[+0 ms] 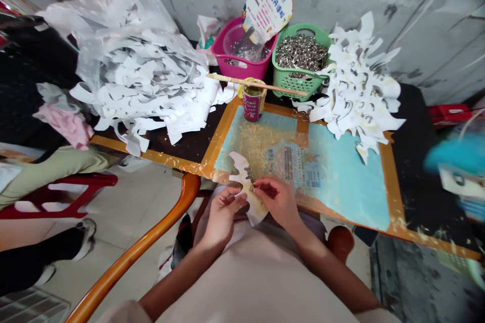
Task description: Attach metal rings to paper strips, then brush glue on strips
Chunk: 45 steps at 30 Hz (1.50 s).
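Observation:
A white cut-out piece [241, 166] with wavy notched edges and yellowish smears is held in front of my body, at the table's near edge. My left hand [226, 207] is closed on its left side, thumb on top. Thumb and fingers of my right hand [277, 201] pinch a small metal ring [251, 188] at the piece's right edge. More thin rings show along that edge above my fingers. Just beyond stands an open purple tin [253, 106] with a wooden stick [257, 85] lying across its top.
A green basket [299, 81] full of metal rings and a pink basket [242, 68] stand at the back. White cut-outs with rings are heaped [352, 86] at right, and more white pieces [151, 81] at left. A wooden chair arm [151, 237] curves at my left.

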### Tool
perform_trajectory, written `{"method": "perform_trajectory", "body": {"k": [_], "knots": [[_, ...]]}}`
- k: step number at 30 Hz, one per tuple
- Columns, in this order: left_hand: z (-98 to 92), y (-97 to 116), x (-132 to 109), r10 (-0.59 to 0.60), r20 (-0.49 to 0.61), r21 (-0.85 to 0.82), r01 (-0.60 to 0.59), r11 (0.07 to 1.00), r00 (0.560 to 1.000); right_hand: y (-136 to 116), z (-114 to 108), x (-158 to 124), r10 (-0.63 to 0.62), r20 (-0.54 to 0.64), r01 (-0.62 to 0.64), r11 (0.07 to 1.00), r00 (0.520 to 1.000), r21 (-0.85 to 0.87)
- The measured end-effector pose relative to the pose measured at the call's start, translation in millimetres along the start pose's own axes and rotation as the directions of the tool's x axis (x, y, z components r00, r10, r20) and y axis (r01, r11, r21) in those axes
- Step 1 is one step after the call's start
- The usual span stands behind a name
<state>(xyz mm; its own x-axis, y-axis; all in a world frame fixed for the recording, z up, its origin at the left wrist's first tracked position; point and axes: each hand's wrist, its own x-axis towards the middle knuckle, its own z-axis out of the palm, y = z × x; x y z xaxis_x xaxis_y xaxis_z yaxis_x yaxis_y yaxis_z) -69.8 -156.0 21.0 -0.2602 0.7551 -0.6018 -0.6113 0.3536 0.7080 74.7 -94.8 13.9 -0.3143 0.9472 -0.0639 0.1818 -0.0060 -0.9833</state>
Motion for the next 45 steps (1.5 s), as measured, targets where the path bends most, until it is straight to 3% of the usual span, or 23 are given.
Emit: {"method": "perform_trajectory", "body": {"k": [8, 13, 17, 20, 23, 26, 28, 29, 34, 37, 39, 43, 45], "knots": [[2.1, -6.4, -0.2, 0.045, 0.036, -0.022, -0.044, 0.999, 0.998, -6.4, -2.0, -4.2, -0.032, -0.037, 0.028, 0.994, 0.999, -0.103], [10.3, -7.0, -1.0, 0.079, 0.067, -0.023, -0.078, 0.997, 0.995, -11.3, -12.3, -0.4, -0.092, 0.024, 0.095, 0.973, 0.995, -0.209], [16.9, -9.4, -8.7, 0.163, 0.274, -0.048, -0.156, 0.987, 0.948, -33.4, -42.0, 9.7, -0.188, 0.128, 0.218, 0.934, 0.974, -0.283], [17.1, -11.5, -18.1, 0.151, 0.424, 0.108, -0.215, 0.971, 0.893, -50.8, -67.6, 20.6, -0.224, 0.267, 0.322, 0.848, 0.937, -0.42], [19.5, -6.6, -17.1, 0.3, 0.388, 0.386, -0.449, 0.806, 0.871, -54.0, -82.8, 32.9, -0.174, 0.381, 0.38, 0.723, 0.908, -0.577], [28.1, 7.7, 6.5, 0.546, 0.394, 0.499, -0.671, 0.548, 0.739, -47.3, -86.9, 41.5, -0.148, 0.445, 0.43, 0.635, 0.883, -0.642], [34.0, 18.7, 32.7, 0.601, 0.461, 0.51, -0.749, 0.423, 0.653, -46.3, -87.8, 42.7, -0.149, 0.46, 0.443, 0.63, 0.875, -0.638], [36.1, 23.4, 46.8, 0.602, 0.482, 0.509, -0.763, 0.399, 0.637, -48.3, -88.6, 41.9, -0.15, 0.467, 0.446, 0.637, 0.871, -0.628], [45.6, 35.5, 97.0, 0.502, 0.582, 0.541, -0.766, 0.348, 0.64, -75.5, -101.7, 34.9, -0.148, 0.565, 0.516, 0.633, 0.812, -0.576], [52.1, 38.3, 100.7, 0.34, 0.705, 0.517, -0.779, 0.354, 0.623, -82.2, -111.3, 36.0, -0.13, 0.624, 0.568, 0.584, 0.771, -0.581], [51.0, 39.2, 96.0, 0.266, 0.74, 0.513, -0.774, 0.37, 0.618, -74.4, -114.4, 40.0, -0.096, 0.633, 0.566, 0.566, 0.768, -0.6], [34.7, 36.7, 84.5, 0.389, 0.635, 0.602, -0.743, 0.292, 0.668, -38.9, -109.7, 50.7, -0.013, 0.636, 0.518, 0.593, 0.771, -0.616], [27.9, 33.8, 81.1, 0.431, 0.592, 0.614, -0.728, 0.306, 0.681, -22.2, -104.8, 54.7, -0.014, 0.627, 0.508, 0.6, 0.779, -0.618]]}}
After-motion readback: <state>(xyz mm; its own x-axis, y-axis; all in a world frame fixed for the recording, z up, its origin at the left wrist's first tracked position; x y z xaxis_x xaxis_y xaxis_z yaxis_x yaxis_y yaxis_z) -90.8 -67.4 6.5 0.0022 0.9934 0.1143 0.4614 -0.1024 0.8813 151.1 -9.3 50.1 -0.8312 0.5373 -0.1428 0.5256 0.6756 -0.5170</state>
